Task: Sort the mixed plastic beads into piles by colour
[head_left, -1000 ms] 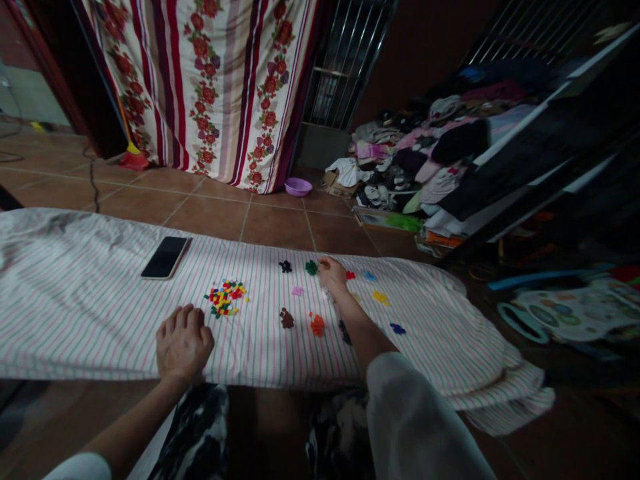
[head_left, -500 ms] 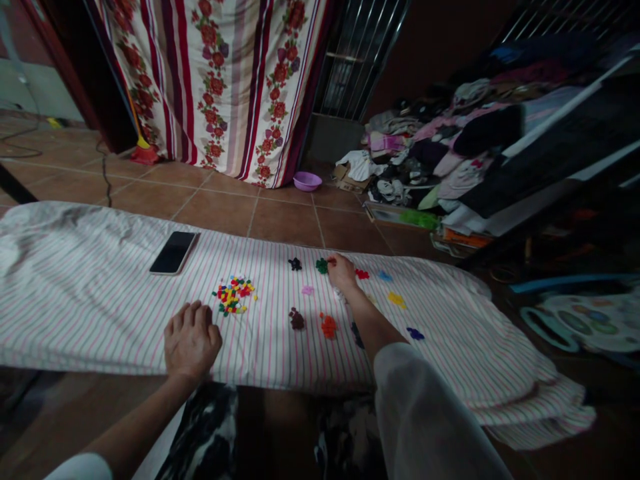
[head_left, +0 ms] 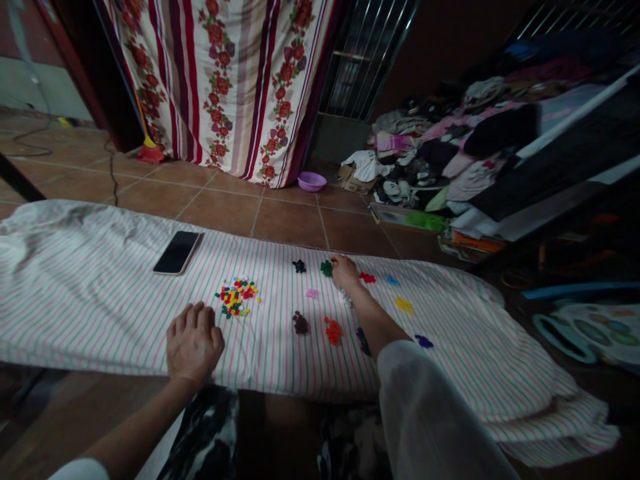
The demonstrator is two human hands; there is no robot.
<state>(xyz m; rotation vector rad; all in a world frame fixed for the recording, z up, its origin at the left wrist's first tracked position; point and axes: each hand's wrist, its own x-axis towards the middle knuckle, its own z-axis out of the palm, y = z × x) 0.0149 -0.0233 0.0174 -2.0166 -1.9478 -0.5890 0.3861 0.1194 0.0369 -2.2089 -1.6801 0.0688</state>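
My left hand (head_left: 194, 341) lies palm down on the striped cloth (head_left: 125, 327), fingers stretched out and holding nothing. Just beyond it is a mixed heap of small coloured pieces (head_left: 237, 297). My right hand (head_left: 346, 272) is at the far side, its fingers pinched together right beside a pile of green pieces (head_left: 327, 268); whatever is between the fingertips is too small to make out. Around that hand are single-colour piles: black (head_left: 299, 267), pink (head_left: 312, 293), brown (head_left: 300, 323), orange (head_left: 333, 331) and red (head_left: 367, 277). My right wrist partly covers a white pile (head_left: 345, 297).
A phone (head_left: 177, 253) lies at the cloth's far left. Light blue (head_left: 393, 280), yellow (head_left: 405, 305) and dark blue (head_left: 424, 341) piles sit right of my forearm. Beyond are a purple basin (head_left: 311, 181), a floral curtain (head_left: 240, 87) and heaped clothes (head_left: 440, 147).
The view has shifted slightly, so things appear a little further right. My right hand stays by the green pile, fingers still pinched. My left hand rests in the same place.
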